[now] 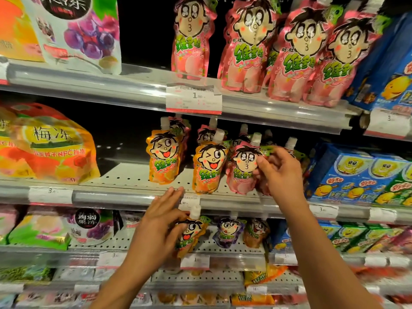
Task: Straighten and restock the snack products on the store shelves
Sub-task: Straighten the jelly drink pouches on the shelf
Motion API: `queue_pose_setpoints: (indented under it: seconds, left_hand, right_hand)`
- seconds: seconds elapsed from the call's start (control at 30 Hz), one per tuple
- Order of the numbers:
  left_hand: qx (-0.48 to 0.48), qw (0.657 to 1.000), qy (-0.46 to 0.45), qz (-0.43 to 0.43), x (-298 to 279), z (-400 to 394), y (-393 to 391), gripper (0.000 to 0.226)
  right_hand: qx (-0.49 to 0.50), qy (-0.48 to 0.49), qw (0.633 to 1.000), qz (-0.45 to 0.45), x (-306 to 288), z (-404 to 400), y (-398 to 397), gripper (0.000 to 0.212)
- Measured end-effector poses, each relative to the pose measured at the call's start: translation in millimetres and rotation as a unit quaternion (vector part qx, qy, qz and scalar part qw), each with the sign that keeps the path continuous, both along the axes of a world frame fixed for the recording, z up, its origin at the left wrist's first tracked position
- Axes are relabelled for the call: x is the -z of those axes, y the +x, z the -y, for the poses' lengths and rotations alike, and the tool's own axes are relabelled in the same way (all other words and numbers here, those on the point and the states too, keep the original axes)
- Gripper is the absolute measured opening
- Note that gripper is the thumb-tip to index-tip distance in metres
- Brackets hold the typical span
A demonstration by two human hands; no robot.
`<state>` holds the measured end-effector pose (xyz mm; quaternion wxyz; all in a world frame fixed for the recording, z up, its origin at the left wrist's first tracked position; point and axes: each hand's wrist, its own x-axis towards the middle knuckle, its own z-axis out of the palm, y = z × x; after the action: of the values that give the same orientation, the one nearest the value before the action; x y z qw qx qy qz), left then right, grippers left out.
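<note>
Right now we have both hands busy at the middle of the frame. Our right hand [281,172] has its fingers curled round a pink pouch [242,168], holding it up at the front of the middle shelf [124,196], just beside two orange pouches [207,168] that stand upright there. Our left hand [160,224], lower down, grips another orange pouch [189,235] by its side, in front of the shelf below.

How far along are we? Not far, we'd say. The pink pouch looks misplaced among the orange ones; its kind fills the top shelf [289,105] at upper right, where a row of pink pouches [296,59] stands a bit crooked. Left of the orange pouches the middle shelf shows bare perforated metal, so there's restocking left. The lower shelves, blurred at the bottom of the frame, look sparse and untidy too.
</note>
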<state>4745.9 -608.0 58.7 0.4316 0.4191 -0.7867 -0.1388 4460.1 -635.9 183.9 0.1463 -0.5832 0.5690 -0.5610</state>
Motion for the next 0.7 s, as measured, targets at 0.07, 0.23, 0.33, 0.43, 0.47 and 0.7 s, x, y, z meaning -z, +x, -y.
queue_pose_setpoints:
  seconds: [0.07,0.23,0.33,0.43,0.47,0.7]
  left_hand:
    - [0.004,1.0,0.001,-0.004,-0.3,0.1,0.0,0.018]
    - [0.003,1.0,-0.003,-0.013,-1.3,-2.0,-2.5,0.018]
    - [0.005,1.0,0.0,-0.011,-3.1,-2.3,-3.6,0.011]
    - [0.008,1.0,-0.005,-0.008,-4.1,-3.3,-4.6,0.01]
    - [0.006,1.0,-0.006,-0.009,-4.9,-4.2,-5.7,0.009]
    - [0.002,0.999,0.006,0.034,-6.0,-13.6,-21.3,0.022]
  right_hand:
    - [-0.026,0.012,0.999,0.019,0.5,1.8,-0.3,0.02]
    - [-0.011,-0.032,0.999,0.007,7.7,-21.7,-0.3,0.046]
    - [0.01,-0.06,0.998,0.006,18.5,-46.9,0.9,0.042]
    - [0.016,-0.037,0.999,0.009,33.7,-69.8,1.1,0.022]
    - [-0.002,-0.016,1.0,0.008,41.0,-76.8,1.4,0.017]
    - [-0.143,0.138,0.976,-0.085,91.6,-107.4,16.1,0.018]
